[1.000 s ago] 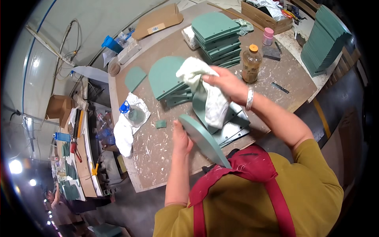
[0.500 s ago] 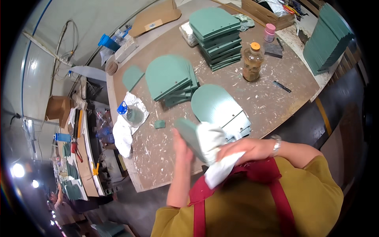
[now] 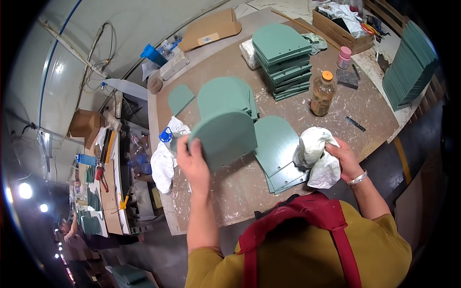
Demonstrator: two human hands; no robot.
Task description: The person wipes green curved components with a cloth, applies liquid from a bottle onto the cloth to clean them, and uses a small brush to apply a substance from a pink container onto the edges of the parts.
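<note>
My left hand grips a green round-topped panel by its left edge, raised and tilted above the table. Bunched in my right hand is a white cloth, off to the right of the panel. Between the hands, a small pile of green panels with small holes along the straight edge lies on the table. Partly covered by the held panel, another pile of green panels sits behind it. A capped bottle with a blue top stands on white cloth at the left, mostly hidden by my left hand.
A tall stack of panels stands at the back of the brown table. Right of it are an orange-capped bottle, a pink bottle, a dark block and a black strip. A single panel lies left.
My left hand has lifted the panel up and away from my body, turning its face into view. My right hand with the cloth has moved off the panel to the right.
</note>
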